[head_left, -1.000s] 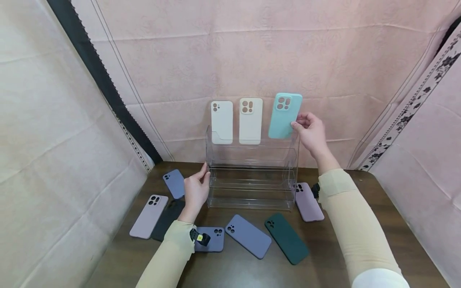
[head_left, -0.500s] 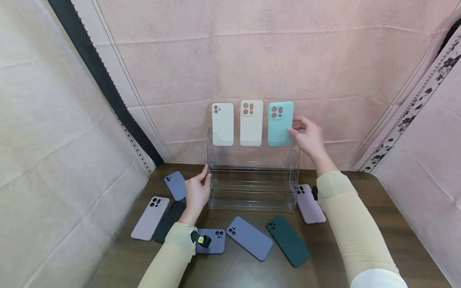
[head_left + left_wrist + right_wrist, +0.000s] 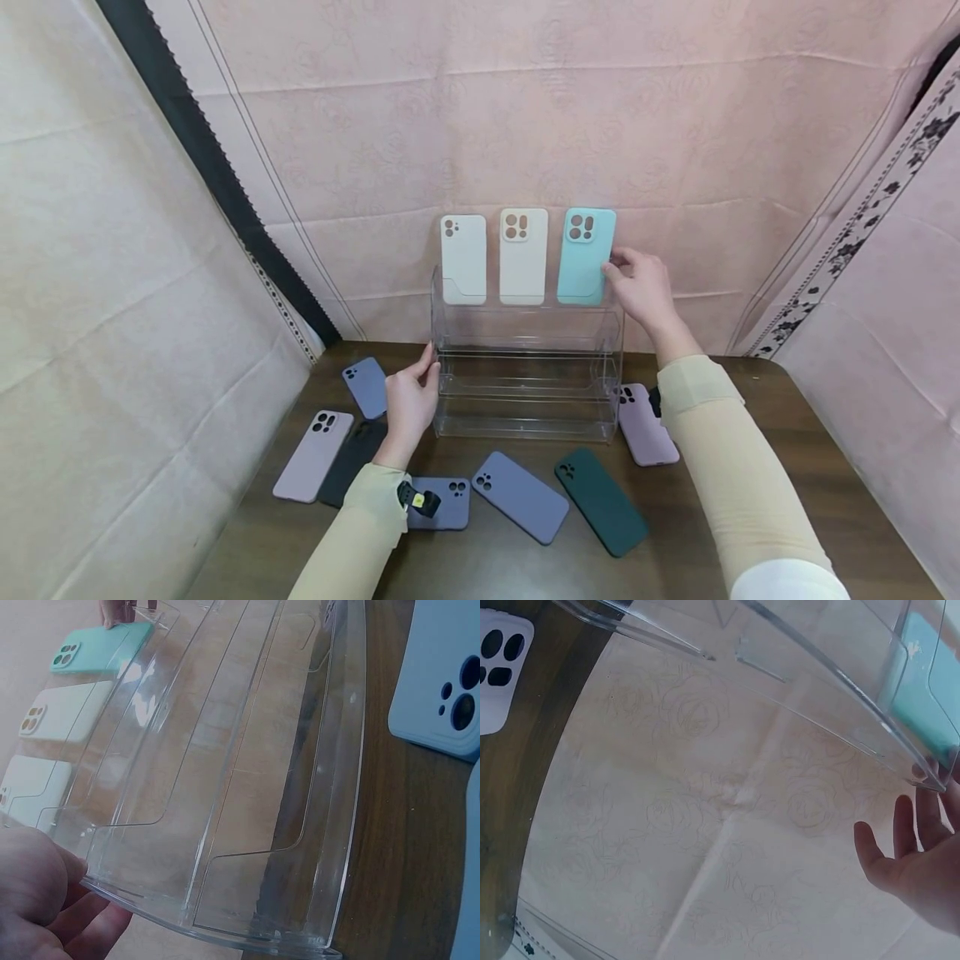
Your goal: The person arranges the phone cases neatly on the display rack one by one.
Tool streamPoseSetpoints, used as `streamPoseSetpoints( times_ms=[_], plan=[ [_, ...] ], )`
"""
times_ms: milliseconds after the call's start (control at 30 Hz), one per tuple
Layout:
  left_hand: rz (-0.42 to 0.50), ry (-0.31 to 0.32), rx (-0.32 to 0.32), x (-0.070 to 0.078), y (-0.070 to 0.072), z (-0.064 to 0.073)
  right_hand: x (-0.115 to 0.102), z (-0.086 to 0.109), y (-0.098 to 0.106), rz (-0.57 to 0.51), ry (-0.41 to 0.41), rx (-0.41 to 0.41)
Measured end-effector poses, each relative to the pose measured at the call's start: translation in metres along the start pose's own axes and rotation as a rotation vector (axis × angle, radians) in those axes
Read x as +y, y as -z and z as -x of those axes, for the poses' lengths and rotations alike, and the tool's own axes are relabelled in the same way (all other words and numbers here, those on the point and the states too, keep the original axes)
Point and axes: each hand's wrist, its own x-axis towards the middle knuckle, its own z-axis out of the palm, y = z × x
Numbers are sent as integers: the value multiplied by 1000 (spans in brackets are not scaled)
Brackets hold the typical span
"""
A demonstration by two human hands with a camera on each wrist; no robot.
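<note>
A clear acrylic display stand (image 3: 528, 429) with stepped tiers stands on the table. My left hand (image 3: 411, 396) grips its left side panel, thumb on one face and fingers behind, as the left wrist view shows (image 3: 45, 900). At the top tier my right hand (image 3: 643, 287) pinches the right edge of a turquoise phone case (image 3: 587, 254), which leans slightly right with its lower end behind the tier's clear front lip. Beside it in that tier stand a cream phone case (image 3: 522, 258) and, at the left, a white phone case (image 3: 464, 258). The lower tiers hold no cases.
On the brown table (image 3: 480, 575) lie several phone cases: lilac (image 3: 313, 457), black (image 3: 352, 462) and blue (image 3: 366, 387) at the left, blue (image 3: 519, 498) and dark green (image 3: 600, 502) in front, purple (image 3: 645, 425) at the right. A pink cloth (image 3: 525, 125) hangs behind.
The turquoise phone case has come down and left from above the stand into the top tier, and has since tipped slightly right. The right hand moved with it; the left hand kept its grip.
</note>
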Motion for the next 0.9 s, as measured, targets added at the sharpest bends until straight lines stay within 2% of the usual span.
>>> streamPoseSetpoints(
  times_ms=[633, 900],
  plan=[
    [4, -5, -7, 0, 1, 0, 4, 6, 1, -78, -14, 45],
    [-12, -2, -2, 1, 1, 0, 9, 24, -4, -184, 9, 130]
  ],
)
